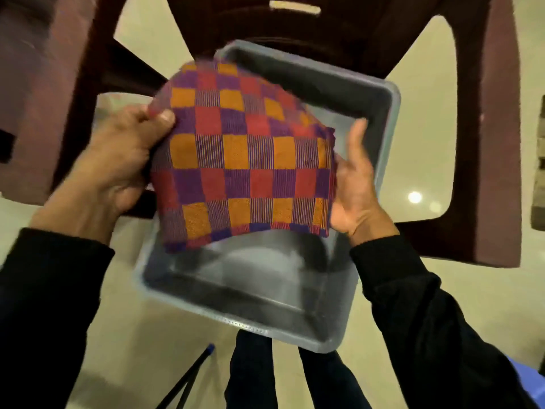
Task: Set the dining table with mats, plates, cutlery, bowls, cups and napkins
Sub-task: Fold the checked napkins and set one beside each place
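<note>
A pale glossy floor (418,143) lies under a dark maroon chair (486,128) at twelve o'clock. A grey tub (368,93) sits at centre. Above it a checked cloth (244,160) is held: the left hand (118,160) pinches its nine o'clock edge, the right hand (354,184) supports the three o'clock edge with straight fingers.

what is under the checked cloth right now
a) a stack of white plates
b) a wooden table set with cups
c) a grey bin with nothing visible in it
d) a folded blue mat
c: the checked cloth, held between the left hand and right hand, hangs over a grey bin whose visible inside shows nothing.
</note>
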